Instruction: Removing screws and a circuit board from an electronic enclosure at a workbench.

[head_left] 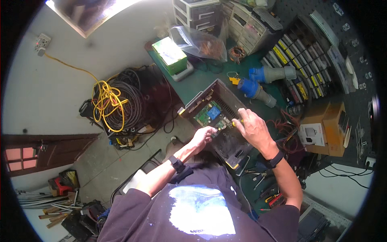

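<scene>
A dark grey open casing with yellow corners lies at the edge of the green workbench in front of me. Inside it sits a green circuit board with a blue block-shaped component. My left hand reaches over the near left side of the casing, fingers drawn together by small parts and wires at the board's lower end. What they pinch is too small to name. Above the casing's right side, my right hand is closed round a slim tool with a yellow handle, pointing towards the board; its kind is unclear.
Blue industrial plugs, a copper-wound coil and a green box stand beyond the casing. Small-parts drawers and a cardboard box are at the right. Hand tools lie near my right elbow; coiled cables hang left.
</scene>
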